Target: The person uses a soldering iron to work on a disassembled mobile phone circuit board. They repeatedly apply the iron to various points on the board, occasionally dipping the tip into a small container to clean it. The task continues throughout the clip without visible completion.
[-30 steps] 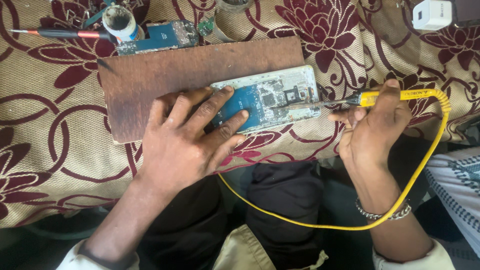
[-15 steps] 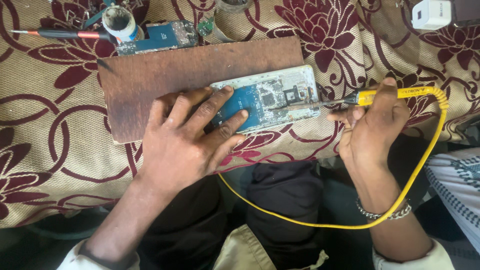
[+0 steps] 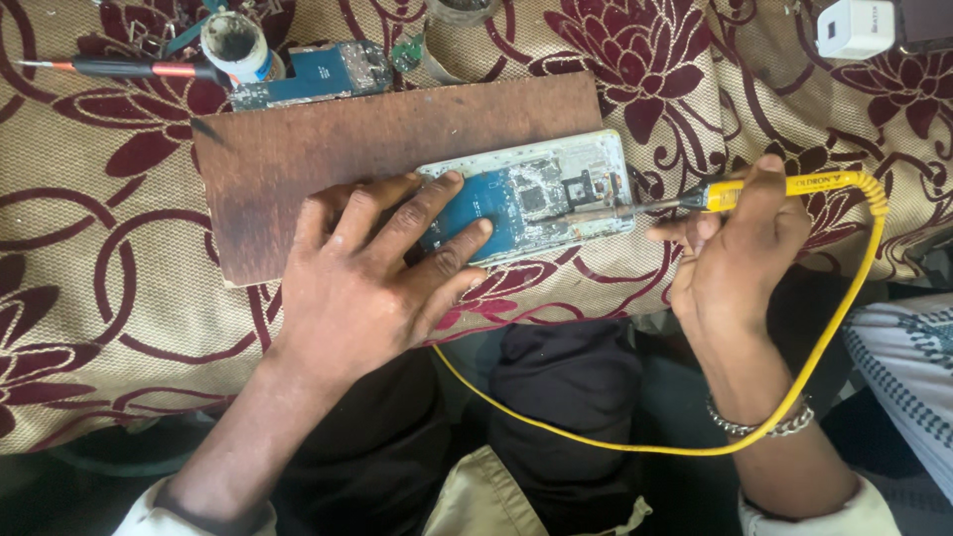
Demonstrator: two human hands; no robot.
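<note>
Spread over the work surface, a maroon-flowered cloth (image 3: 99,298) carries a wooden board (image 3: 328,139), where I see my left hand (image 3: 372,273) flat on the opened phone (image 3: 541,194) and my right hand (image 3: 740,248) gripping a yellow soldering iron (image 3: 784,189), tip on its circuitry, soldering seemingly underway, back unfitted.

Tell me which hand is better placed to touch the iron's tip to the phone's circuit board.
Probably the right hand: it holds the yellow soldering iron, whose tip reaches the opened phone. The left hand lies flat, pinning the phone on the wooden board.
</note>
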